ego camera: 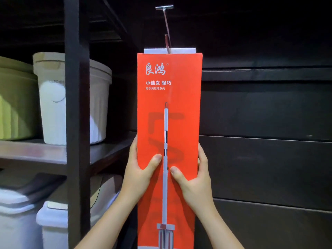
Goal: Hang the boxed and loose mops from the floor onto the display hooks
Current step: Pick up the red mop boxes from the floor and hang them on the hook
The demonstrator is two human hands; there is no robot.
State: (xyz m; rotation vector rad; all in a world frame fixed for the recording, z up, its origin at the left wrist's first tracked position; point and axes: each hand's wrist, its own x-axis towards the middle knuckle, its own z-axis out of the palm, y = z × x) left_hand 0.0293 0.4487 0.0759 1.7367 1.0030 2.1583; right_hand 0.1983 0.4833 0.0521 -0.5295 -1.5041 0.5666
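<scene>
A: What is being held?

B: A tall orange-red cardboard mop box [168,123], upright, printed with white characters and a picture of a grey mop. Both hands grasp it at mid-height. The left hand [142,169] wraps its left edge with the thumb across the front; the right hand [194,178] does the same on the right edge.

A: And where is the box?

B: Raised against a dark panelled wall [269,114]. A white flap [169,50] sticks up at its top, and the bent metal display hook [166,27] meets that flap. I cannot tell whether the hook passes through a hole.

A: What is beside it?

B: A dark shelving unit [77,123] on the left. Its upper shelf carries a beige plastic bucket [71,97] and a yellow-green tub [16,101]. White lidded plastic bins [23,216] stand on the level below.
</scene>
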